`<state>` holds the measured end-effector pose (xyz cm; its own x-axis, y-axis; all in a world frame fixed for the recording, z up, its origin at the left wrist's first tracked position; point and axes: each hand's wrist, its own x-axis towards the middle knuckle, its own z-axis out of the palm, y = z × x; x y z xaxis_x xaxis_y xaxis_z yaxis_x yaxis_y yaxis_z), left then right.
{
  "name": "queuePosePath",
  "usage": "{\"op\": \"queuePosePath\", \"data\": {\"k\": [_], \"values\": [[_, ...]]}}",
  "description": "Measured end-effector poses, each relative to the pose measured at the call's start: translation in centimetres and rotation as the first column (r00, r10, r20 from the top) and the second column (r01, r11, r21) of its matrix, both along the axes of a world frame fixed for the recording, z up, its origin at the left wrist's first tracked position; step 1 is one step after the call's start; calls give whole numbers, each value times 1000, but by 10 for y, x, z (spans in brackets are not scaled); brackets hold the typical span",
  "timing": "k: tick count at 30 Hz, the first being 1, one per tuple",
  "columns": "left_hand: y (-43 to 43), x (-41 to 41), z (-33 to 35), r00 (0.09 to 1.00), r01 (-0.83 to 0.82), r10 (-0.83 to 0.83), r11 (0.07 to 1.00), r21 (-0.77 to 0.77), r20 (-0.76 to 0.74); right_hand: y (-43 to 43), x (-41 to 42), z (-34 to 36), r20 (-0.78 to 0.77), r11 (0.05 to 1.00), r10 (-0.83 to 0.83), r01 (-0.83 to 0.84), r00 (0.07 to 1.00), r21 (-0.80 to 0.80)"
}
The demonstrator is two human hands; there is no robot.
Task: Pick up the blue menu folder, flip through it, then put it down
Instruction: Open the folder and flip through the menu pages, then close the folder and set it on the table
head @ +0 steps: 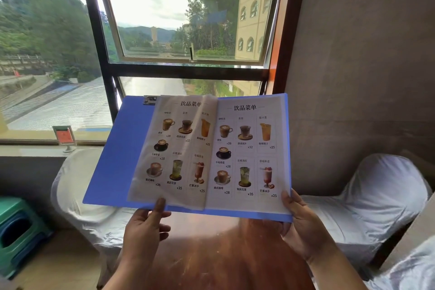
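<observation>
1. The blue menu folder (pixel 117 160) is up in the air and wide open, held above the reddish-brown counter (pixel 211 254) in front of the window (pixel 179 30), tilted toward the camera.
2. Inside – two clear-sleeved drinks pages, each with a Chinese heading and rows of coffees, teas and juices with prices. The left-hand page (pixel 174 148) arches up off the cover, glare washing over its right edge; the right-hand page (pixel 249 153) lies flat.
3. A metal clip (pixel 149 100) shows at the top of the bare blue inner cover.
4. Left hand (pixel 143 231) pinches the bottom edge, thumb on top of the lifted page, fingers tucked under and out of sight.
5. Right hand (pixel 303 228) clamps the lower right corner – thumb over the page, fingers hidden beneath.
6. The small print is too fine to read.
7. White-covered chairs (pixel 381 195) sit beyond the folder, partly blocked by it; a green stool (pixel 16 231) is cut off at the left edge.
</observation>
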<state>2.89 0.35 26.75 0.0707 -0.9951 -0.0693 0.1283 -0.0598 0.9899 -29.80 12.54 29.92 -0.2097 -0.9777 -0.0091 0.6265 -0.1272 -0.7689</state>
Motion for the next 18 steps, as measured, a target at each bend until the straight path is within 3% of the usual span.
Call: {"op": "queuePosePath", "data": {"k": [9, 12, 15, 18], "values": [[18, -21, 20, 994, -42, 69, 957, -287, 85, -8, 4, -5, 22, 999, -27, 27, 999, 19], [26, -30, 29, 953, 97, 28, 915, -391, 303, -12, 11, -5, 28, 1000, -7, 7, 1000, 26], [25, -29, 35, 856, 386, -174, 842, -378, 486, -18, 16, -9, 33, 1000, -1, 2, 999, -8], [23, -34, 44, 888, 416, -266, 813, -408, 374, -18, 17, -10, -4, 994, 58, -58, 998, -96]]}}
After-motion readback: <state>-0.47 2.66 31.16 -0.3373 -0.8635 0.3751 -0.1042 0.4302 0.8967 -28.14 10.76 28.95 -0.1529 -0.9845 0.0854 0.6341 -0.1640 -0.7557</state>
